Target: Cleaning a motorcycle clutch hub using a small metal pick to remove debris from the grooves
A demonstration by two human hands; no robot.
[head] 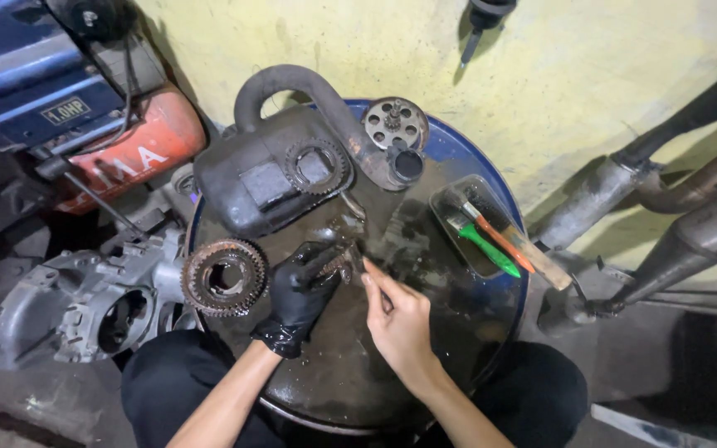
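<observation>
Left hand (299, 292), in a black glove, is clenched around a small rusty toothed part (340, 264), holding it just above the oily top of the blue drum (491, 332). Right hand (400, 319), bare, pinches a thin dark tool (373, 278) between thumb and fingertips, tip set against the part's right side. Whether the tool is a pick or a fine brush cannot be told; part detail is blurred.

Ref. positions, rel. to hands:
- Stacked rusty gear rings (224, 276): just left of the gloved hand, lying flat on the drum edge.
- Black airbox-type housing w/ curved tube (280, 158): directly beyond both hands; a toothed ring (317, 166) rests on it.
- Round perforated plate (394, 123): beyond the right hand, near the wall.
- Shallow tray (450, 207) w/ green- and orange-handled brushes (491, 241): beyond and to the right of the right hand, within easy reach.
- Grey engine casing (85, 303): on the floor, well left of the left hand.
- Exhaust pipes (690, 224): far right, against the wall.

Recommended technique (judgement): keep the left grip firm, as the glove and part look oily and slip is likely. Work the tool w/ short strokes along the teeth, not across. Rotate the part w/ left fingers; keep the right wrist braced on the drum.
</observation>
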